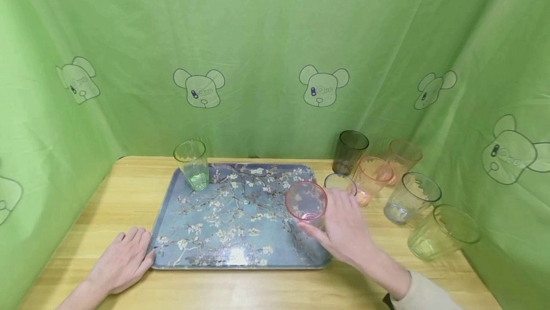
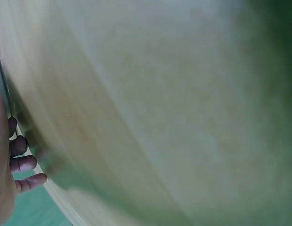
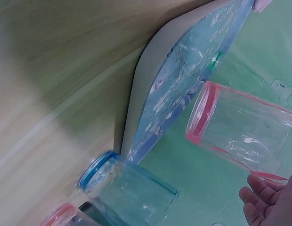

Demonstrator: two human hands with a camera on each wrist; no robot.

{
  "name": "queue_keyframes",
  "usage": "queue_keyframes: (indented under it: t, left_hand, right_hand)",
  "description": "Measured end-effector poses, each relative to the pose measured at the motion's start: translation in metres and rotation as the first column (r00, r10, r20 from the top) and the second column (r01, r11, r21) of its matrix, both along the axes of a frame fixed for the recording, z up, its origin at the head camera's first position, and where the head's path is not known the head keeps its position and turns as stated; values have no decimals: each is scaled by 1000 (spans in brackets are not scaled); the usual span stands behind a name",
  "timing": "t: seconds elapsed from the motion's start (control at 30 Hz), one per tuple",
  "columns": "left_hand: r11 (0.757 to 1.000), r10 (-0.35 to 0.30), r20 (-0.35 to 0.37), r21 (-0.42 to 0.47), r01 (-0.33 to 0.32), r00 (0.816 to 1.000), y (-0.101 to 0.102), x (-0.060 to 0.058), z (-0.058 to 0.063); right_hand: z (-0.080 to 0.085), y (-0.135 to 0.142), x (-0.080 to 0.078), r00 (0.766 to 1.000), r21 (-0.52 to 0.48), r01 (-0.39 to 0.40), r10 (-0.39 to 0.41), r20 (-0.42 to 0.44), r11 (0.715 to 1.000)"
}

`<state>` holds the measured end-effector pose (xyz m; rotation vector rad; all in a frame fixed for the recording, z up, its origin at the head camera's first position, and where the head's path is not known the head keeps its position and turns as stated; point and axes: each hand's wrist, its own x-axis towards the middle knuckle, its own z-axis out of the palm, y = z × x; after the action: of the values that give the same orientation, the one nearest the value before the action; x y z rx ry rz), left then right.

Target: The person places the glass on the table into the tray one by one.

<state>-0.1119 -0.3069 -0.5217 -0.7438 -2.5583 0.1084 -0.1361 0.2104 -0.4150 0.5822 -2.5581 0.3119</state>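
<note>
My right hand (image 1: 345, 226) grips a clear pink-tinted drinking glass (image 1: 306, 200), holding it upright over the right side of a blue flowered tray (image 1: 240, 240). In the right wrist view, the base of that pink glass (image 3: 245, 132) is raised off the tray, and fingertips curl at its side. Toward the tray's back left corner stands a green glass (image 1: 193, 166). My left hand (image 1: 122, 262) lies palm down with relaxed fingers on the table, fingertips at the tray's front left edge. The left wrist view mostly holds blurred tabletop, with several fingers (image 2: 23, 164) at its left border.
Right of the tray stand a dark grey glass (image 1: 350, 152), two orange glasses (image 1: 373, 181), a bluish glass (image 1: 411, 199) and a yellow-green glass (image 1: 442, 233). Another dark-rimmed glass (image 1: 339, 183) is partly behind my right hand. A green curtain (image 1: 258, 123) encloses the wooden table (image 1: 215, 291).
</note>
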Motion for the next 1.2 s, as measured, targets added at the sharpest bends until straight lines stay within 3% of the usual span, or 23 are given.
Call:
queue_keyframes:
  t: [0.53,0.93,1.2]
  left_hand:
    - [1000,19,28,-12,-18,999,0,1,0]
    - [999,29,36,-15,-28,999,0,1,2]
    - [999,39,46,-20,-38,998,1,1,2]
  right_hand:
    - [-9,-32,-12,993,-59,-115,113,-42,992]
    - [-10,-56,-24,981,-138,-185,192,38,973]
    - [-16,-70,-35,970,-169,-228,238,41,959]
